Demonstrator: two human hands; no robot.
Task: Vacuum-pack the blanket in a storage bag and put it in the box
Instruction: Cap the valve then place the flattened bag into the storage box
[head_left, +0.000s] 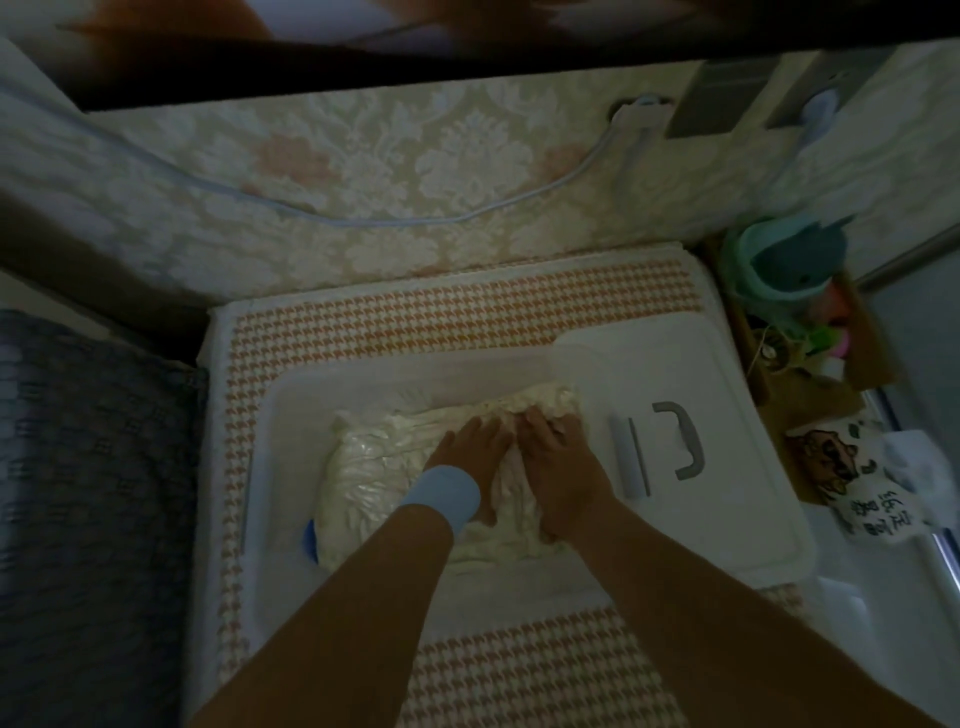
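Note:
The cream blanket sealed in a crinkled clear storage bag (374, 483) lies inside a translucent white plastic box (291, 415) on a houndstooth mat. The bag's blue valve or clip (310, 540) shows at its near left edge. My left hand (470, 441), with a light blue wristband, presses flat on the pack's right half. Beside it, my right hand (558, 457) presses down on the pack near the box's right wall. Both hands have straight fingers and grip nothing.
The box's white lid (727, 467) with a grey handle (685, 441) lies to the right, overlapping the box. A wooden crate with toys (800, 322) and a printed bag (872, 493) stand farther right. A dark cushion (93, 467) is at left. A cable (363, 221) runs along the patterned wall.

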